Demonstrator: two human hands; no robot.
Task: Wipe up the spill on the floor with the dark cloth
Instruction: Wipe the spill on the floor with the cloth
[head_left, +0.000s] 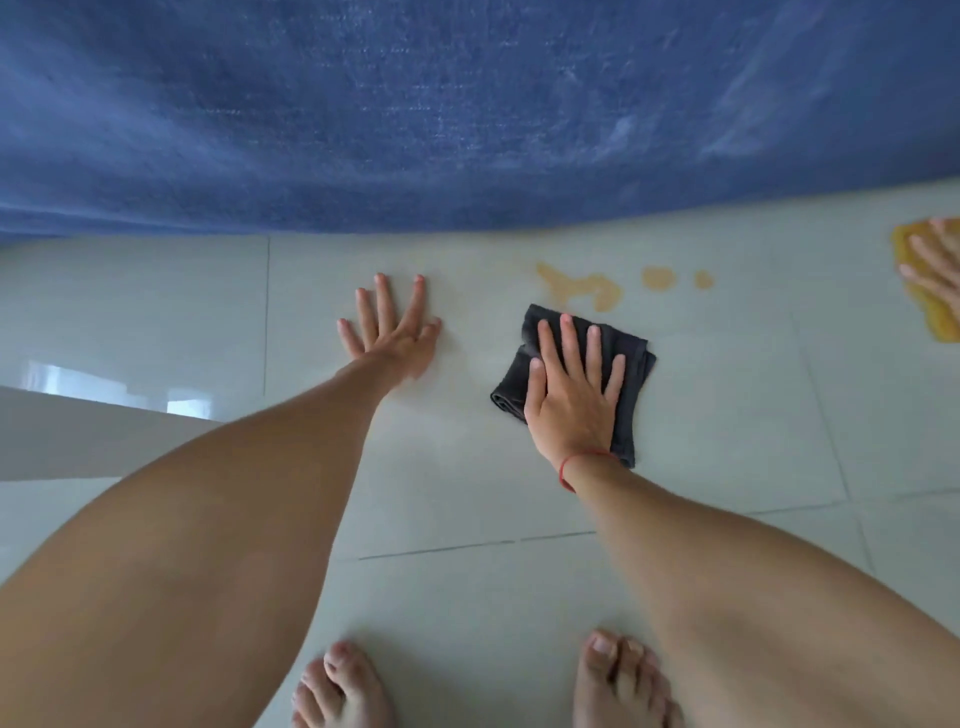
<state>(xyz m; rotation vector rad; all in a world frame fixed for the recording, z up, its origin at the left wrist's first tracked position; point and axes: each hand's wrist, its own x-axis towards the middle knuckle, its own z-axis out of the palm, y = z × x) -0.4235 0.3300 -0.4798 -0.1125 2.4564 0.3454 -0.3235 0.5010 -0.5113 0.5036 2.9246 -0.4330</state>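
A folded dark cloth lies on the pale tiled floor. My right hand presses flat on top of it, fingers spread. Just beyond the cloth sits an orange-yellow spill, a smeared puddle with two round drops to its right. A faint yellowish smear runs left of the puddle. My left hand rests flat on the bare floor to the left of the cloth, fingers apart, holding nothing.
A blue rug covers the floor beyond the spill. At the right edge another person's hand presses a yellow cloth. My bare feet stand at the bottom. A white edge juts in at the left.
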